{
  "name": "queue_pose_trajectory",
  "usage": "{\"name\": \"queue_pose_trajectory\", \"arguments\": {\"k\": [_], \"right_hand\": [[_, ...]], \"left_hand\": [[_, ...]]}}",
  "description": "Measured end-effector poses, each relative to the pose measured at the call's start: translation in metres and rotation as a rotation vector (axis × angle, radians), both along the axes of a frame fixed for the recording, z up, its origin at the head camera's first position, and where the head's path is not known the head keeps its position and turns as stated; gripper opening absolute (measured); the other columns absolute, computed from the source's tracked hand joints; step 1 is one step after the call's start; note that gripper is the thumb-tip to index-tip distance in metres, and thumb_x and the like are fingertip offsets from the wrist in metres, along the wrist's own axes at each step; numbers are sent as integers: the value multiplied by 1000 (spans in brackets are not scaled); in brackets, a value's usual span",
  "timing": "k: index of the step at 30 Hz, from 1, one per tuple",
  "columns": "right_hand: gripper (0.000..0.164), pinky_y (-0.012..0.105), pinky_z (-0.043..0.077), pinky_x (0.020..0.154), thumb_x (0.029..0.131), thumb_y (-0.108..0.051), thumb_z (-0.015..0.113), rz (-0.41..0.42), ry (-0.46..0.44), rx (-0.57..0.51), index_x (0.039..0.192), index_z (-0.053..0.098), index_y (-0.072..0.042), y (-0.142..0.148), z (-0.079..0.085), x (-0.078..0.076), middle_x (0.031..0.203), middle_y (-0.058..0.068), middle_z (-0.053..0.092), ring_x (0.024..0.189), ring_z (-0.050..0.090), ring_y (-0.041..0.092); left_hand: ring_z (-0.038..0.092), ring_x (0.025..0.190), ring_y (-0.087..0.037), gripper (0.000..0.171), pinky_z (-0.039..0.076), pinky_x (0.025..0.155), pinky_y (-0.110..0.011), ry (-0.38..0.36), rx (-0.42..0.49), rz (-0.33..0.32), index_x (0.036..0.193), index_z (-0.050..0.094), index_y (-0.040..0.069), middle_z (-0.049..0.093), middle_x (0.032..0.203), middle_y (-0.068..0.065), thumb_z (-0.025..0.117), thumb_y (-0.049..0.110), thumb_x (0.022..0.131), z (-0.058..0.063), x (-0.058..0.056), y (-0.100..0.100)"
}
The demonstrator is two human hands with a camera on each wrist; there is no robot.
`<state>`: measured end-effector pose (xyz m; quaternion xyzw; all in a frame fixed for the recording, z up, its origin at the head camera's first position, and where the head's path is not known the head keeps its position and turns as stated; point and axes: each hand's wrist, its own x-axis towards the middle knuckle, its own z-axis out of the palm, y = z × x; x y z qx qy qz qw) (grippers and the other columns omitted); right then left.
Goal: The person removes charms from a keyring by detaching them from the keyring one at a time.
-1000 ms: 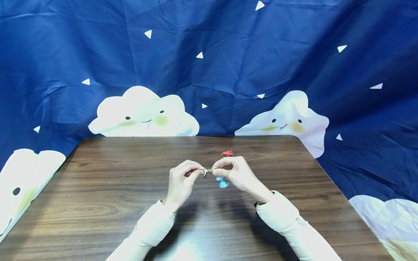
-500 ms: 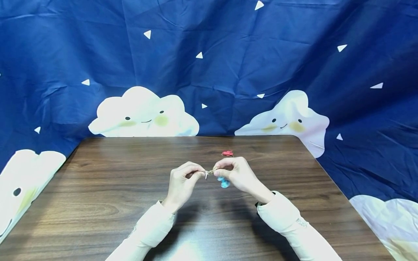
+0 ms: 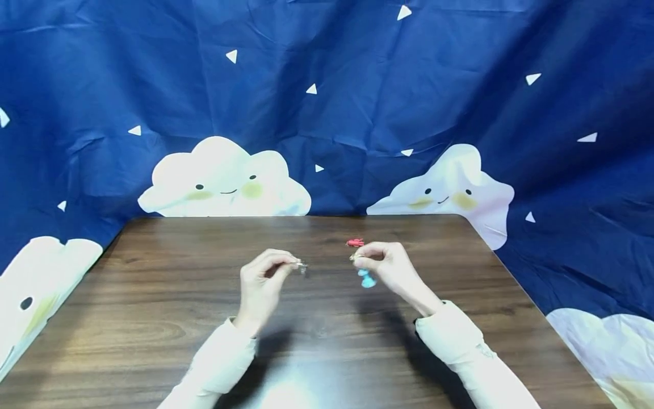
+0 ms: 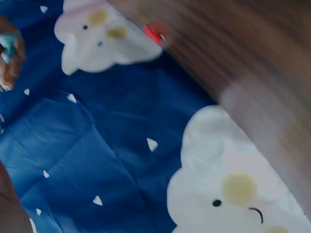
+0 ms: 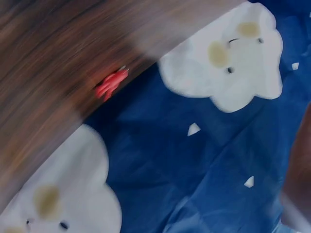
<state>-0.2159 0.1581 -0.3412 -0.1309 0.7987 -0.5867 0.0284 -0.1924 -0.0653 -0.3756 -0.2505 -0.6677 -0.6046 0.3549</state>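
Observation:
Above the table, my left hand pinches a small silvery metal piece between thumb and fingertips. Part of it dangles, and its exact shape is too small and blurred to tell. To the right, my right hand pinches the gold-coloured metal end of a keychain, whose light blue charm hangs below the fingers. A gap separates the two hands. In the left wrist view, the blue charm shows at the left edge beside the right hand's fingers. What the left hand holds is not discernible there.
A red figure-shaped charm with a small metal fitting lies near the far edge of the brown wooden table, just beyond the right hand. Behind the table hangs a blue cloth printed with white clouds.
The hands were together at the metal parts and have drawn apart, the left moving left and the right moving right with the blue charm. The red charm stays put.

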Motion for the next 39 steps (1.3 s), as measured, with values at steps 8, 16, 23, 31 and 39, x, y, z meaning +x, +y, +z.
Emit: {"name": "queue_pose_trajectory", "arguments": {"k": [8, 16, 23, 31, 39], "right_hand": [[17, 21, 52, 59, 76, -9, 71, 10, 86, 5, 89, 68, 1, 0, 1, -6, 75, 8, 67, 60, 59, 6], [22, 18, 50, 61, 78, -16, 70, -39, 167, 58, 95, 68, -2, 12, -12, -34, 101, 16, 68, 74, 62, 2], [24, 21, 53, 66, 81, -14, 68, -85, 93, 64, 100, 66, 0, 24, -30, -65, 95, 18, 68, 69, 61, 2], [24, 17, 51, 65, 79, -3, 67, -129, -22, 135, 101, 64, 7, 38, -76, -90, 86, 12, 69, 67, 59, 1], [24, 14, 46, 59, 77, -5, 69, -132, 26, 285, 98, 66, 6, 44, -94, -103, 86, 15, 68, 65, 55, 1]], "left_hand": [[67, 74, -10, 6, 55, 71, -22, -344, -90, -51, 85, 68, 2, 67, 83, -11, 67, 3, 79, 11, -6, -12], [66, 71, -10, 5, 55, 67, -23, -497, -205, -91, 87, 65, 10, 70, 83, -6, 63, 14, 85, 2, -31, -13], [66, 76, -13, 8, 56, 72, -26, -667, -193, -235, 90, 62, 0, 68, 90, -14, 60, 7, 86, -8, -71, -10], [63, 70, -10, 13, 55, 71, -25, -979, -148, -342, 97, 56, -9, 65, 85, -11, 56, -3, 86, -48, -107, -8], [61, 66, -12, 9, 56, 68, -25, -1026, -247, -251, 93, 57, -7, 59, 82, -9, 57, -2, 85, -66, -129, -8]]}}
